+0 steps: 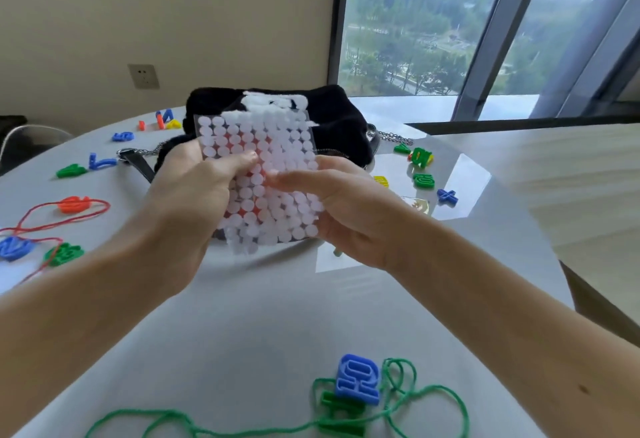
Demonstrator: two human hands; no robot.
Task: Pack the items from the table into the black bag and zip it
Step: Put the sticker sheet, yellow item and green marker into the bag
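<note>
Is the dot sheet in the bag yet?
No, left hand and right hand hold the dot sheet up in front of the black bag.

Left grip (187,195), right grip (349,209) bare; left forearm (86,302), right forearm (491,299) bare; dark spot (584,389) on latter.

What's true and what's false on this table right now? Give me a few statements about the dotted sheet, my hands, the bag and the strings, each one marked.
1. The left hand and right hand both hold the transparent sheet of white round dots. True.
2. That sheet already lies inside the black fuzzy bag. False: it is held up in front of the bag.
3. A green string lies on the white table, nearest the camera. True.
4. The red string lies right of the bag. False: it lies on the left.
</note>
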